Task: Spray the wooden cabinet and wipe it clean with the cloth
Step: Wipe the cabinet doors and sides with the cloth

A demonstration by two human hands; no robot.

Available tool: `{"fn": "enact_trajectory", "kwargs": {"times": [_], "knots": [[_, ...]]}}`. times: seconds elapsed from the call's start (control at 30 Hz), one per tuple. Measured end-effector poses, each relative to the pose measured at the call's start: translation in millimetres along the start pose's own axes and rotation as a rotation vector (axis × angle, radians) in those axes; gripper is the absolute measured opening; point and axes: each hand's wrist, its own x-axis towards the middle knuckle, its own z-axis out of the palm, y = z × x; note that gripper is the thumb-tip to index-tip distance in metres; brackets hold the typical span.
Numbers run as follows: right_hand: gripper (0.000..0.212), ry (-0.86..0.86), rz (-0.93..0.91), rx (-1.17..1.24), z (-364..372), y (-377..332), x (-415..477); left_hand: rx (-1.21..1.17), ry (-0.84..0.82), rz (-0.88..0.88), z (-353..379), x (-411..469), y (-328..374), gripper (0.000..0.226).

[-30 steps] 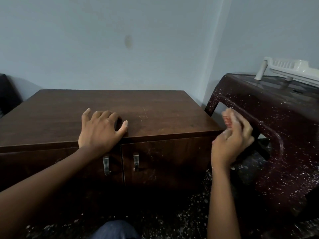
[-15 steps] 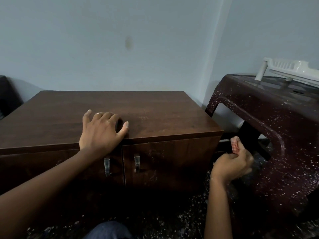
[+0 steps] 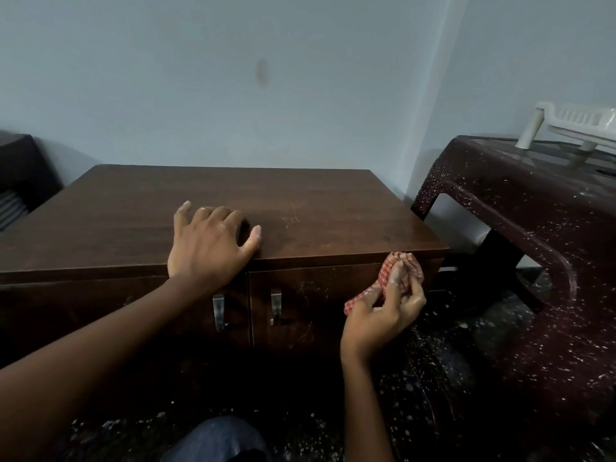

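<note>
At the front right corner of the wooden cabinet (image 3: 300, 208), my right hand (image 3: 383, 311) holds a bunched cloth (image 3: 405, 271) up to the right door.

My right fingers (image 3: 395, 281) and thumb are curled and pinched around the red and white checked cloth, which sits just under the front edge of the cabinet top, near the door's upper right corner; I cannot tell whether it presses the wood. My left hand (image 3: 210, 245) rests palm down on the cabinet top at its front edge, above the gap between the two doors, fingers spread and lightly bent, holding nothing. Two metal handles (image 3: 218, 310) hang side by side below it, one on each door. To the right of the cabinet stands a dark speckled plastic table (image 3: 550, 228) with a white rack (image 3: 580, 125) on top. My knee (image 3: 216, 438), in blue fabric, shows at the bottom above a speckled floor.
</note>
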Motion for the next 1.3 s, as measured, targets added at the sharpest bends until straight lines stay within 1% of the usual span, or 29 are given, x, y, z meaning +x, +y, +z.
{"fn": "enact_trajectory", "kwargs": {"times": [0.03, 0.17, 0.3, 0.4, 0.57, 0.73, 0.8, 0.97, 1.1, 1.2, 1.3], "knots": [[0.050, -0.050, -0.029, 0.018, 1, -4, -5, 0.000, -0.008, -0.005, 0, -1, -1, 0.065], [0.046, -0.181, -0.136, -0.063, -2, -19, -25, 0.005, -0.023, -0.005, 0, 0, 0, 0.064], [0.043, -0.249, -0.244, -0.080, -2, -25, -43, -0.008, -0.036, -0.015, -1, 0, 0, 0.063], [0.043, -0.306, -0.315, -0.064, -2, -32, -56, -0.012, -0.051, -0.014, -3, -1, 2, 0.052], [0.030, -0.388, -0.468, -0.064, 2, -39, -81, -0.017, -0.059, -0.019, -4, 0, 2, 0.048], [0.039, -0.427, -0.629, -0.135, 1, -21, -87, -0.019, -0.086, -0.011, -5, 0, 2, 0.049], [0.042, -0.429, -0.622, -0.168, -2, -10, -85, -0.022, -0.084, -0.011, -5, -1, 1, 0.049], [0.052, -0.456, -0.515, -0.222, -5, 6, -92, -0.032, -0.087, -0.005, -5, 0, 0, 0.049], [0.051, -0.489, -0.496, -0.227, -7, 4, -97, -0.035, -0.089, -0.007, -4, 0, 0, 0.049], [0.063, -0.525, -0.446, -0.225, -8, 6, -102, -0.043, -0.097, -0.008, -4, 1, 0, 0.049], [0.066, -0.547, -0.432, -0.233, -8, 9, -104, -0.042, -0.088, 0.002, -3, 1, 0, 0.049]]}}
